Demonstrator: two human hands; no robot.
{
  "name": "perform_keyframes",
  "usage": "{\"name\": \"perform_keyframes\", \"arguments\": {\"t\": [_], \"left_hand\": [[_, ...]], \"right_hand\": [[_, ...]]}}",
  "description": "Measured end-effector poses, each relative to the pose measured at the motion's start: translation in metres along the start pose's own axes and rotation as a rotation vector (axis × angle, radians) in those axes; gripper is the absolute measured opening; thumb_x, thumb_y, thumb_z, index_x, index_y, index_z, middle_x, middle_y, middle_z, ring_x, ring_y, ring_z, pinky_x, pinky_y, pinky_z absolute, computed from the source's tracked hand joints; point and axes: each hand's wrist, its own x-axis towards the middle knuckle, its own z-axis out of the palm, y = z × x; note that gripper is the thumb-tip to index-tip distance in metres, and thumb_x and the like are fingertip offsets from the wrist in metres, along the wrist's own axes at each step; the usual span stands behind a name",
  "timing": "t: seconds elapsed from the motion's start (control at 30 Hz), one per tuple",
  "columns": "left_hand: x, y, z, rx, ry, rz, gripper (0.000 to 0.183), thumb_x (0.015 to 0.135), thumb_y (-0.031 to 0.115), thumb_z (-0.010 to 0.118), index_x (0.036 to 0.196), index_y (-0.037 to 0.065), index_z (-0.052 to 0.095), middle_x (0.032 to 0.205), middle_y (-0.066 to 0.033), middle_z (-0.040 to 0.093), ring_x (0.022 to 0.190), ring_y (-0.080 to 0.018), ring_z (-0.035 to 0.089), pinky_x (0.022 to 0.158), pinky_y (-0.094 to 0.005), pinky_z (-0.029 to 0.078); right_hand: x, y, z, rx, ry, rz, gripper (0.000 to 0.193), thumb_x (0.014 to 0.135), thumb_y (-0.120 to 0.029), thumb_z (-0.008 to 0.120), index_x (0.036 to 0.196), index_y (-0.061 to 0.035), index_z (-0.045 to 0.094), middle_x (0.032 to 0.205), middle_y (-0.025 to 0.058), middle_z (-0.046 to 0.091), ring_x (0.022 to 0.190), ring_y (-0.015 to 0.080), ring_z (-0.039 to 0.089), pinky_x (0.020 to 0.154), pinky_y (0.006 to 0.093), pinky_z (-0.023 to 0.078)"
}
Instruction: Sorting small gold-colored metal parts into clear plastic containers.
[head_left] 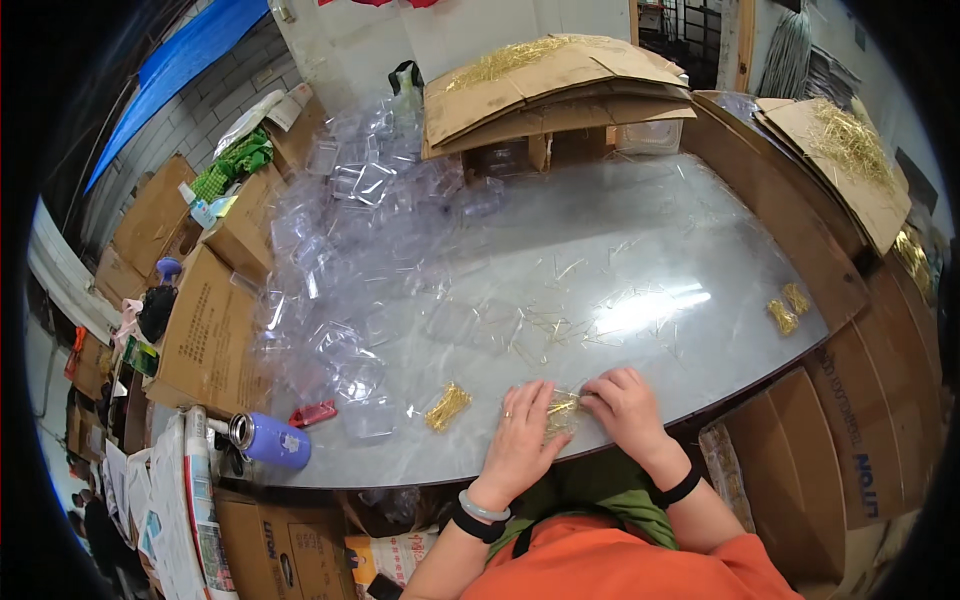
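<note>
Between my two hands, at the near edge of the table, is a small clear plastic box (564,412) with thin gold pins in it. My left hand (521,430) closes on its left side, fingers stretched along it and thumb at the near end. On the opposite side, my right hand (628,412) pinches the box's edge with bent fingers. Part of the box is hidden by the hands. A loose bundle of gold pins (447,407) lies on the table left of my left hand. Single gold pins (550,325) are scattered beyond both hands.
A heap of clear plastic boxes (345,240) covers the table's left side. Two gold bundles (783,316) lie near the right edge. A purple bottle (272,441) and a red packet (313,413) are at the near left. Cardboard (560,95) covers a shelf at the back.
</note>
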Motion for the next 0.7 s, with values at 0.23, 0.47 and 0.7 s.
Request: {"name": "perform_keyframes", "arguments": {"t": [0.23, 0.47, 0.7], "left_hand": [[-0.008, -0.008, -0.017, -0.127, 0.011, 0.009, 0.090, 0.081, 0.019, 0.079, 0.155, -0.004, 0.032, 0.154, -0.0245, 0.039, 0.149, -0.0454, 0.030, 0.123, -0.0541, 0.025], [-0.024, -0.007, -0.022, 0.124, 0.022, -0.118, 0.078, 0.082, 0.017, 0.082, 0.147, -0.004, 0.044, 0.148, -0.0251, 0.045, 0.141, -0.0475, 0.039, 0.115, -0.0526, 0.036], [-0.017, 0.005, -0.029, 0.254, 0.082, -0.263, 0.056, 0.083, 0.014, 0.082, 0.131, -0.004, 0.059, 0.123, -0.0221, 0.058, 0.108, -0.0404, 0.059, 0.091, -0.0474, 0.049]], "right_hand": [[0.018, -0.016, -0.027, -0.036, -0.358, -0.139, 0.084, 0.076, -0.050, 0.084, 0.142, -0.0061, 0.056, 0.146, 0.0150, 0.055, 0.137, 0.0369, 0.045, 0.117, 0.0552, 0.031], [0.019, 0.001, 0.013, 0.224, -0.443, -0.275, 0.073, 0.078, -0.039, 0.085, 0.138, -0.0066, 0.056, 0.137, 0.0153, 0.057, 0.128, 0.0371, 0.052, 0.113, 0.0490, 0.040], [0.022, -0.024, -0.008, 0.196, -0.336, -0.170, 0.062, 0.084, -0.028, 0.080, 0.136, -0.0038, 0.056, 0.134, 0.0174, 0.059, 0.130, 0.0354, 0.053, 0.111, 0.0462, 0.043]]}}
